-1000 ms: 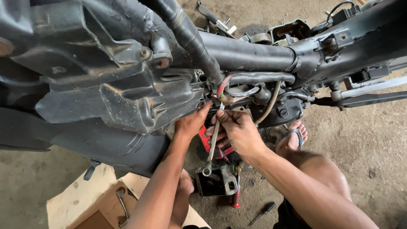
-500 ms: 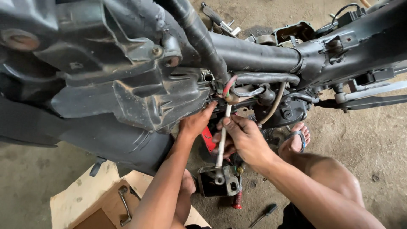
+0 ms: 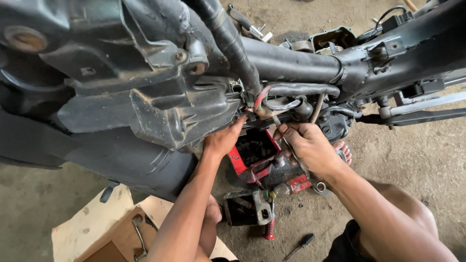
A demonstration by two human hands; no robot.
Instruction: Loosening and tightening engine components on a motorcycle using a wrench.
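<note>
A stripped motorcycle frame (image 3: pixel 291 65) fills the upper half of the view, its dark tubes running from the upper left across to the right edge. Under its left part hangs a large black plastic body panel (image 3: pixel 145 111), dusty and scuffed. Below everything lies the bare concrete floor (image 3: pixel 417 160), and at the lower left a flattened piece of cardboard (image 3: pixel 92 223) rests on it with a bent metal wrench (image 3: pixel 139 235) lying on top.

The person's right hand (image 3: pixel 310 148) has its grip closed around a long metal wrench (image 3: pixel 303 167), whose ring end shows just below the wrist while the other end reaches up into the tangle of hoses and cables (image 3: pixel 291 99) beneath the frame tube. The left hand (image 3: pixel 223 140) reaches up beside it; its fingers press against the lower edge of the engine area, right where a red cable (image 3: pixel 259 97) curves down. Whether this grip clamps on anything small I cannot tell, as the fingertips are hidden among the parts.

Between the two forearms, lower down, sits a red open box (image 3: pixel 252 155) with dark contents. Just beneath it on the floor stand a small grey metal part (image 3: pixel 247 208) and a red-handled tool (image 3: pixel 270 228). A black screwdriver (image 3: pixel 301 245) lies farther toward the lower right, near the person's knee.
</note>
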